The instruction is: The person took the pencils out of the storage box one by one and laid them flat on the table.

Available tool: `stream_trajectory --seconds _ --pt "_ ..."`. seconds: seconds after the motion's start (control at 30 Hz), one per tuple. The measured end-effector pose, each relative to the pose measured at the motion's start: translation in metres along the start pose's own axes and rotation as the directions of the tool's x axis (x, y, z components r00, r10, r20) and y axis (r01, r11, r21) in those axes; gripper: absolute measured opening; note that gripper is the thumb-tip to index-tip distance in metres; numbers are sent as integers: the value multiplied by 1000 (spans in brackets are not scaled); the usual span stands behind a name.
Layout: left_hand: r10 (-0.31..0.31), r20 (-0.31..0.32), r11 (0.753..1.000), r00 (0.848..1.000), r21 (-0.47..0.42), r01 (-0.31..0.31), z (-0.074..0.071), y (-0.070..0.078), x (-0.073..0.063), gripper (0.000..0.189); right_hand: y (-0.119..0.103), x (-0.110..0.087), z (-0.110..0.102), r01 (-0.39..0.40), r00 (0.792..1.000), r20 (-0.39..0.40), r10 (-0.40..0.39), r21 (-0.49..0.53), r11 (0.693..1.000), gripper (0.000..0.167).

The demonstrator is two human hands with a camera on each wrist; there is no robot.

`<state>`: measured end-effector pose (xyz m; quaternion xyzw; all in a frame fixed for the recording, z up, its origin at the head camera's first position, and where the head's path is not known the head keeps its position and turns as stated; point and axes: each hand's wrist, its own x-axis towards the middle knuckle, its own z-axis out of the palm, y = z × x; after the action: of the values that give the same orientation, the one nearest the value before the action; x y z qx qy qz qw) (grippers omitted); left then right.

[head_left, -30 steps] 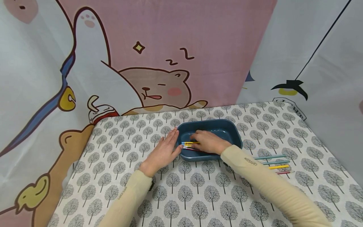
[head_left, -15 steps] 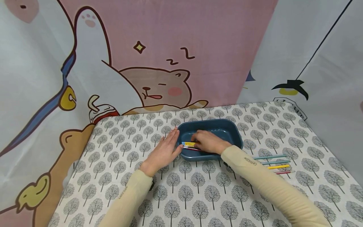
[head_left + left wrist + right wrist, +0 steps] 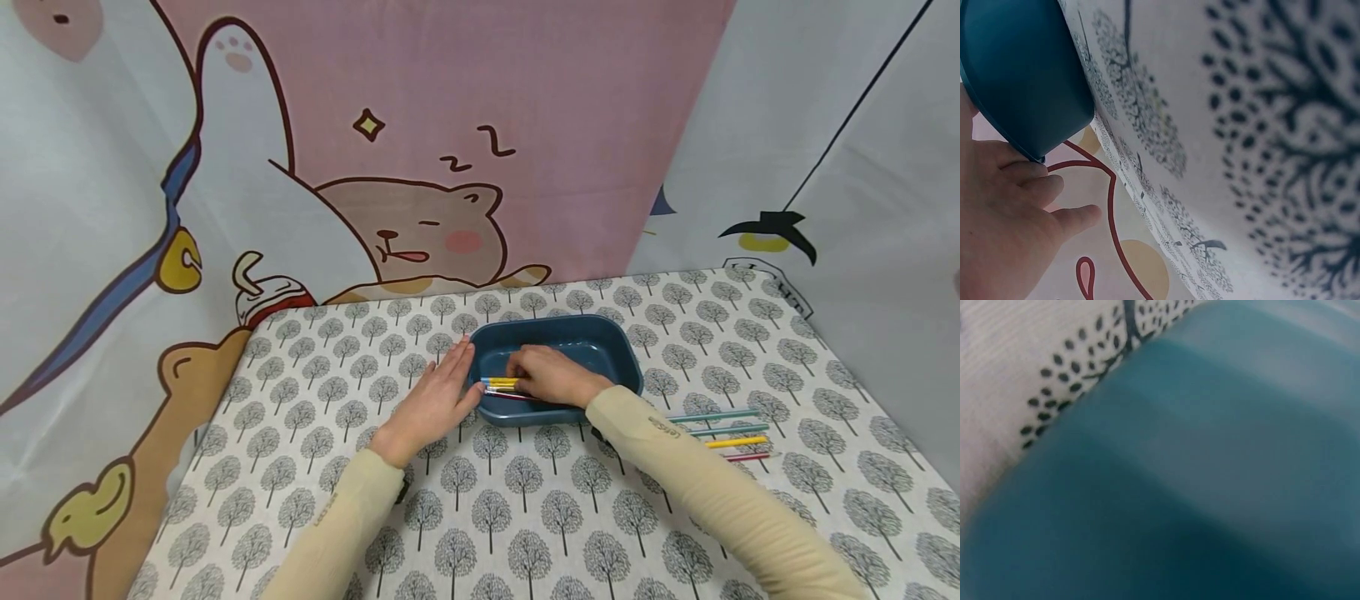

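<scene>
A dark blue rectangular container (image 3: 600,342) sits on the table with a few pencils inside its near left part. Yellow pencils (image 3: 498,382) with blue ends lie beside a dark red pencil (image 3: 506,395). My right hand (image 3: 551,375) reaches into the container and grips the pencils with curled fingers, hiding their far ends. Along the left rim lies my left hand (image 3: 433,404), fingers straight against the outside and thumb over the edge near the pencil ends. In the left wrist view, that hand touches the container's wall (image 3: 1029,75). The blurred right wrist view holds only container and cloth.
To the right, partly behind the right sleeve (image 3: 690,467), lie two teal pencils (image 3: 723,414), a yellow pencil (image 3: 738,442) and a red pencil (image 3: 750,457). A tree-print cloth (image 3: 457,533) covers the table. Cartoon-printed curtains (image 3: 585,125) hang behind and at both sides.
My right hand has shifted very slightly right and nearer, its fingers drawing closer over the yellow pencils. The left hand and the container stay put.
</scene>
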<state>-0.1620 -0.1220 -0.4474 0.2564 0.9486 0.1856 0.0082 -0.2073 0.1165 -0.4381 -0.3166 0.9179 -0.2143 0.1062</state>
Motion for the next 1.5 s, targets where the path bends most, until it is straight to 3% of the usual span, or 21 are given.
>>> stream_trajectory --seconds 0.67,1.5 --pt "4 -1 1000 1000 -4 -4 3 0 0 70 4 -7 -5 -12 1000 -25 14 71 997 9" --pt "9 -7 1000 1000 -15 -9 1 0 0 70 -4 -50 -55 -37 986 -160 56 117 992 15"
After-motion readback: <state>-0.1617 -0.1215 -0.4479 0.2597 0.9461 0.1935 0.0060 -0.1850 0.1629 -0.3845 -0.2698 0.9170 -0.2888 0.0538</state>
